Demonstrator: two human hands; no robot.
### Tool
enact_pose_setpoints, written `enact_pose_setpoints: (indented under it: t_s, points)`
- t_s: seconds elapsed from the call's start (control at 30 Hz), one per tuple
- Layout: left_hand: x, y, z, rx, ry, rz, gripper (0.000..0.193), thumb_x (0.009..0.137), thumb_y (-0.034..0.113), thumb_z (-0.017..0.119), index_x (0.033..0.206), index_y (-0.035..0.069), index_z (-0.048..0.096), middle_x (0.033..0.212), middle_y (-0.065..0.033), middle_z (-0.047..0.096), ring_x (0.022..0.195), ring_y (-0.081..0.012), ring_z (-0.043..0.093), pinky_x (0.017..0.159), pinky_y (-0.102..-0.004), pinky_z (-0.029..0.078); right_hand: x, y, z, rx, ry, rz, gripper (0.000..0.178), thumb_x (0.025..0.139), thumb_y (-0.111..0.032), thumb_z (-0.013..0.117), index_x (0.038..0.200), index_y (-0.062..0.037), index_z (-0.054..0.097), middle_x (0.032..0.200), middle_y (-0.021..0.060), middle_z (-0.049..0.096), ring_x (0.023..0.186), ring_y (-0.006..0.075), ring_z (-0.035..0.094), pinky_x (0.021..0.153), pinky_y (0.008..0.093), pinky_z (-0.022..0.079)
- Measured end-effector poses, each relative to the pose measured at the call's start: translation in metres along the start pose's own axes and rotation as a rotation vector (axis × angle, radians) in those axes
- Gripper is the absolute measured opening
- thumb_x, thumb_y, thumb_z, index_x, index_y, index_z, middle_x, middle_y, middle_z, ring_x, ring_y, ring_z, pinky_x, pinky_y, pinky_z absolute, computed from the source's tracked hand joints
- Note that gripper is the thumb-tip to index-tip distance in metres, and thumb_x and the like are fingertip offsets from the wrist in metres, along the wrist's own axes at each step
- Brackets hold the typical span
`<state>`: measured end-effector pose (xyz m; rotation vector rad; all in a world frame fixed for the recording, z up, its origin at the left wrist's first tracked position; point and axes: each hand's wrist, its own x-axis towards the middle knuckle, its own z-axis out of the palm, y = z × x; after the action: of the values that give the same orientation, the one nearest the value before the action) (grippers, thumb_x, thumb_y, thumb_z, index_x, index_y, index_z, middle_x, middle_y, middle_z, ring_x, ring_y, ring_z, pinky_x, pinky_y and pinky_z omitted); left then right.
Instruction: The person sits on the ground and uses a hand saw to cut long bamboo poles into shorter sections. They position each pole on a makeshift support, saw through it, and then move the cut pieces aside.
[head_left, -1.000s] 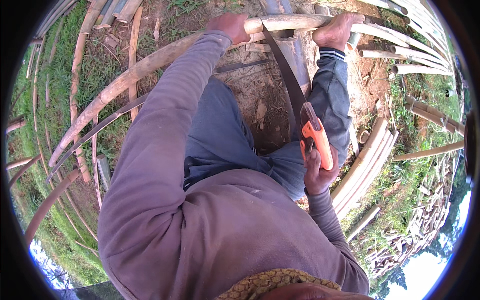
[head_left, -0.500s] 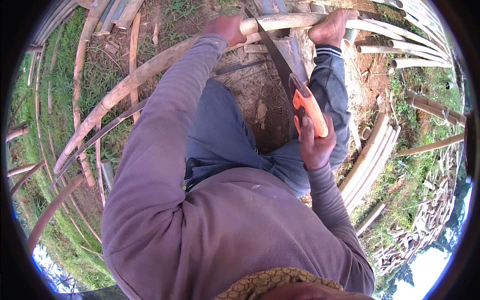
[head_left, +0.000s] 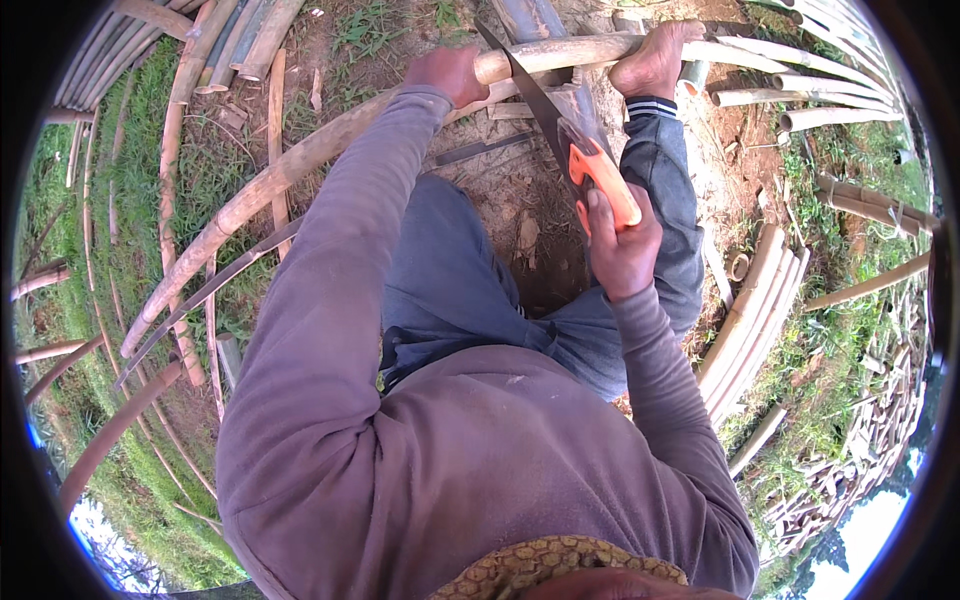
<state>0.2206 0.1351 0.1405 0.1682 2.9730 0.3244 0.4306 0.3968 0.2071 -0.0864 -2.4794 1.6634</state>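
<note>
In the head view, the right hand (head_left: 622, 250) is wrapping its fingers (head_left: 600, 222) tight around the orange handle of a handsaw (head_left: 560, 130), whose blade is lying across a long bamboo pole (head_left: 300, 170). The left hand (head_left: 447, 72) is closing its fingers on the pole just beside the blade, and a bare foot (head_left: 655, 62) is pinning it. Sawing seems under way; the next stroke calls for a steady draw along the same cut.
</note>
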Motion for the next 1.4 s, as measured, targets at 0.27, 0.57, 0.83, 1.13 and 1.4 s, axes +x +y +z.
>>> enact_pose_setpoints:
  t_s: [0.27,0.57,0.83,1.13,1.4]
  points:
    - [0.003,0.003,0.002,-0.053,-0.076,0.004,0.063,0.084,0.046,0.079,0.139,0.018,0.066,0.117,-0.0161,0.078,0.111,-0.0363,0.075,0.099,-0.0503,0.059,0.014,0.02,0.021,-0.019,0.072,-0.049,0.025,0.1,-0.017,0.077,0.113,0.0037,0.069,0.085,0.016,0.077,0.078,0.0224,0.077,0.07,0.0348,0.058]
    - [-0.007,0.002,-0.015,-0.027,-0.02,0.006,0.066,0.082,0.043,0.082,0.14,0.015,0.064,0.118,-0.0188,0.078,0.112,-0.0374,0.075,0.098,-0.0513,0.059,-0.027,-0.003,-0.01,0.02,0.04,-0.03,0.028,0.098,-0.017,0.078,0.114,0.0043,0.069,0.088,0.0177,0.077,0.076,0.0274,0.078,0.071,0.0375,0.059]
    - [0.001,0.016,-0.016,-0.035,-0.038,0.026,0.067,0.081,0.042,0.082,0.139,0.014,0.065,0.12,-0.0198,0.077,0.113,-0.0383,0.074,0.099,-0.0505,0.059,0.049,0.01,0.04,-0.1,0.067,-0.049,0.035,0.096,-0.029,0.079,0.105,0.0025,0.067,0.083,0.0259,0.073,0.076,0.0468,0.072,0.066,0.0493,0.055]
    - [0.004,0.012,-0.009,-0.03,-0.047,-0.056,0.067,0.075,0.05,0.082,0.133,0.016,0.07,0.119,-0.0208,0.076,0.113,-0.0411,0.073,0.095,-0.0529,0.059,-0.04,-0.022,-0.028,-0.08,-0.019,-0.029,0.031,0.097,-0.015,0.077,0.122,0.0022,0.068,0.096,0.0213,0.076,0.087,0.0349,0.078,0.076,0.0401,0.061]
    - [0.004,0.023,-0.021,0.013,-0.044,0.0,0.063,0.077,0.045,0.084,0.129,0.013,0.069,0.116,-0.0216,0.078,0.112,-0.0406,0.074,0.098,-0.051,0.059,0.069,0.016,0.057,-0.119,0.083,-0.089,0.041,0.095,-0.034,0.077,0.114,0.0006,0.068,0.091,0.0277,0.074,0.085,0.0471,0.073,0.075,0.0525,0.058]
